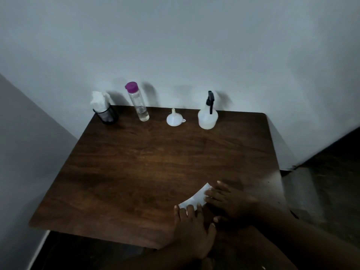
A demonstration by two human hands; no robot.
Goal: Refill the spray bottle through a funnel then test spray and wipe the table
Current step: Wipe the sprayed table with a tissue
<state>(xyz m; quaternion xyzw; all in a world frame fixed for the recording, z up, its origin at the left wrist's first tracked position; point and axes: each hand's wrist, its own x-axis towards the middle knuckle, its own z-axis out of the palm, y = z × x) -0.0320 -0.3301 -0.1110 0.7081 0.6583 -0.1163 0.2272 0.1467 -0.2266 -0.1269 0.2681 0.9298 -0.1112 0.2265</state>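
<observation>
Head view: left hand (191, 227) and right hand (231, 201) press straight fingers on a white tissue (194, 197) at the near edge of the table (136, 162); spray bottle (207, 117) stands far right.

Translucent white spray bottle (207, 119), black trigger fitted, stands upright at the surface's (136, 162) far edge. The white funnel (174, 119) rests mouth-down just left. A white tissue (194, 197) lies flat near the front.

Tissue (194, 197) partly under left hand (191, 228), right hand (231, 203).
</observation>
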